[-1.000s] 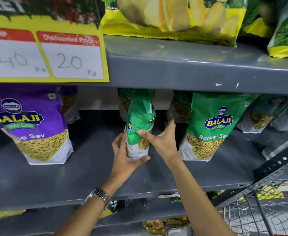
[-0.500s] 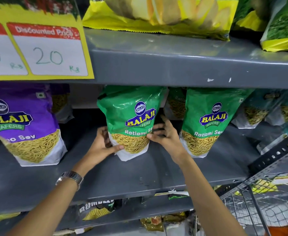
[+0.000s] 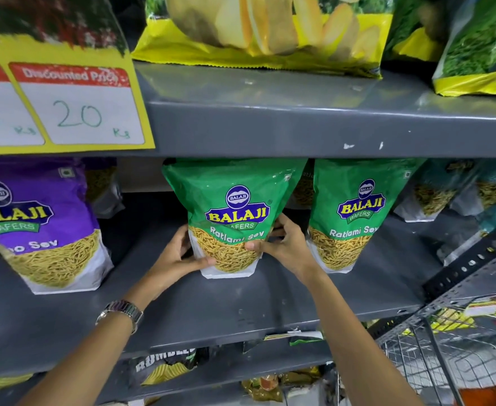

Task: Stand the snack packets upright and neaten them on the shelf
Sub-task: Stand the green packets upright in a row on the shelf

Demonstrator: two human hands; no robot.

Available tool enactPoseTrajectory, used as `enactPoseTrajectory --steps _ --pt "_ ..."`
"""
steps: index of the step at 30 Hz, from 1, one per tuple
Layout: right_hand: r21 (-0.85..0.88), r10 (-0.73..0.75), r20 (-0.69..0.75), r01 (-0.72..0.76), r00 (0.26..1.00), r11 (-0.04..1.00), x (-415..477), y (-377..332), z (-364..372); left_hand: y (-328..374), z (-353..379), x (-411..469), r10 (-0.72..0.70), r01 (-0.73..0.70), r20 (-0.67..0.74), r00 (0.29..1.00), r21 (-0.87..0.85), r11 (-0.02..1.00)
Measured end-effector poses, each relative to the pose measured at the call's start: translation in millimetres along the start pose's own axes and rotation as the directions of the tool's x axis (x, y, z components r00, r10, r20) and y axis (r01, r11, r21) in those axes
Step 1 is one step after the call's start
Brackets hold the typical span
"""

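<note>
— Shelving first: what do you have?

— Grey metal shelf (image 3: 241,300), middle tier, and both my hands are on one green Ratlami Sev packet (image 3: 235,212) standing upright on it, label facing me. Beside that hold, on its right and almost touching, a second green Ratlami Sev packet (image 3: 355,212) also stands upright. Well off to the left of the hold, a purple Balaji sev packet (image 3: 35,224) leans a little.

— And above?

— Over my hands, on the upper shelf edge, hangs a yellow price card (image 3: 74,106) reading 20. A yellow chips bag (image 3: 258,36) lies on that tier.

— Your grasp?

— My left hand (image 3: 176,256) cups the packet's lower left corner, thumb across the front near the white base. My right hand (image 3: 288,244) clasps the lower right edge, thumb on the front, fingers wrapped behind. Both are closed around the packet. A wristwatch (image 3: 123,313) sits on my left wrist, and a wire basket (image 3: 446,361) shows low to the right of my right forearm.
</note>
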State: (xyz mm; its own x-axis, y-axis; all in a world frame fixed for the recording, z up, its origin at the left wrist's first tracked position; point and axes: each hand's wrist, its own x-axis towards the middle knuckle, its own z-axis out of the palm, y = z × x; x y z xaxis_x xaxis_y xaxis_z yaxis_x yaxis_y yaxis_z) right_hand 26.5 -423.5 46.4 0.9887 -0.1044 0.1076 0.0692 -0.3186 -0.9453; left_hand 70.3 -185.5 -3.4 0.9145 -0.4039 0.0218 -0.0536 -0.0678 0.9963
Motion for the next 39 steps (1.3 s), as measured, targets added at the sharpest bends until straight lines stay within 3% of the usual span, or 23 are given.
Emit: enactPoseTrajectory --steps 5,7,10,14,22,33,35,37,39 --pt "0.094 0.019 0.050 -0.023 0.999 0.995 -4 0 -2 3 9 -3 0.065 -0.069 -0.067 0.996 -0.055 0.996" --pt "0.119 0.023 0.064 -0.030 0.998 0.992 -5 -2 -4 8 10 -4 0.114 -0.130 -0.183 0.977 -0.081 0.988" --pt "0.142 0.010 0.060 -0.019 0.998 0.990 -7 -3 -5 21 13 5 0.174 -0.269 -0.437 0.883 -0.165 0.949" --pt "0.147 -0.012 0.047 0.005 0.999 0.989 -7 -2 -3 35 21 15 0.181 -0.338 -0.562 0.807 -0.188 0.922" --pt "0.128 -0.036 0.026 0.032 0.999 0.991 -5 1 -3 40 28 18 0.294 -0.412 -0.591 0.751 -0.071 0.909" --pt "0.139 -0.026 0.012 0.025 1.000 0.990 -5 0 0 41 12 9 0.282 -0.374 -0.541 0.793 -0.067 0.925" --pt "0.154 -0.008 -0.032 0.013 0.999 0.988 -13 0 -1 38 20 -3 0.271 -0.403 -0.642 0.718 -0.065 0.913" --pt "0.161 0.009 -0.176 0.020 0.984 0.987 -30 5 -5 31 40 -28 0.249 -0.404 -0.751 0.612 -0.026 0.914" --pt "0.203 -0.001 -0.396 0.088 0.918 0.975 -54 14 -16 18 74 -55 0.258 -0.374 -0.721 0.643 -0.003 0.927"
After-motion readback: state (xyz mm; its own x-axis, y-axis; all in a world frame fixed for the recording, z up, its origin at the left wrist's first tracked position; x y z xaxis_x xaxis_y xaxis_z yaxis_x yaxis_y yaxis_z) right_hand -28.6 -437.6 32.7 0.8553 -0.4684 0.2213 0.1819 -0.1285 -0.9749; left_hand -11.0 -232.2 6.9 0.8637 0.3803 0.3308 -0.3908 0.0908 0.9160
